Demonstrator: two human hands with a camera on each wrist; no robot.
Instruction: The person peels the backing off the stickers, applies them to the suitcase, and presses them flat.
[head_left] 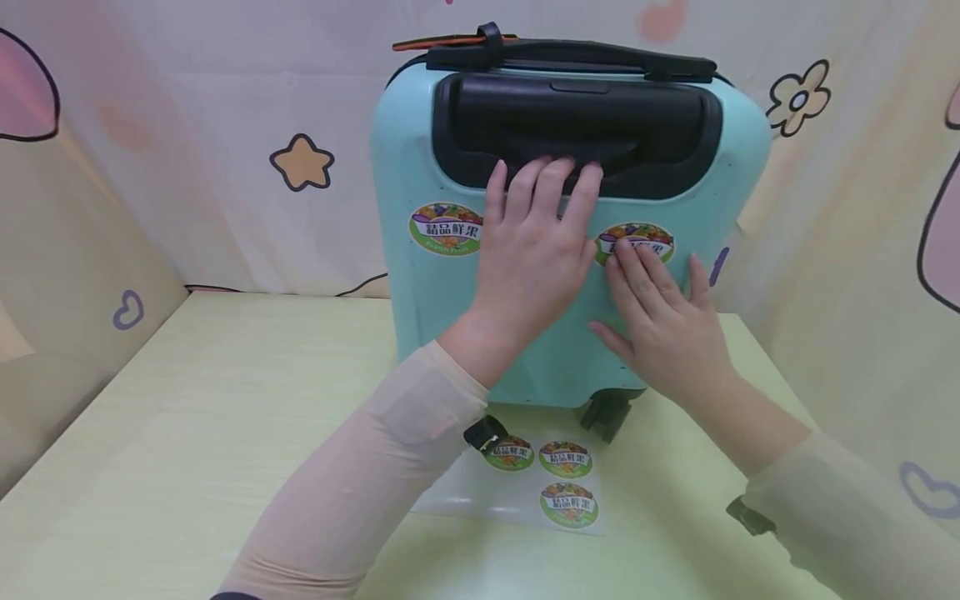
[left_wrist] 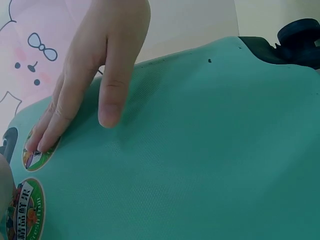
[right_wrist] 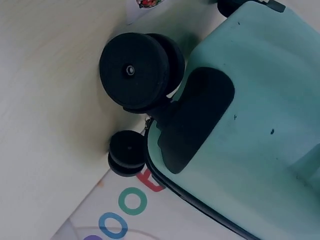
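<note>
A light turquoise suitcase stands upright on the table. My left hand rests against its front, fingertips at the lower part of the black handle panel. With extended fingers my right hand presses on an oval fruit sticker, partly covering it; the left wrist view shows this hand over that sticker too. To the left of my left hand sits a similar sticker on the shell. Another sticker shows below the pressed one in the left wrist view.
A sheet with several oval stickers lies on the table in front of the suitcase, partly behind my left sleeve. The suitcase's black wheels stand on the tabletop. A patterned curtain hangs behind and around.
</note>
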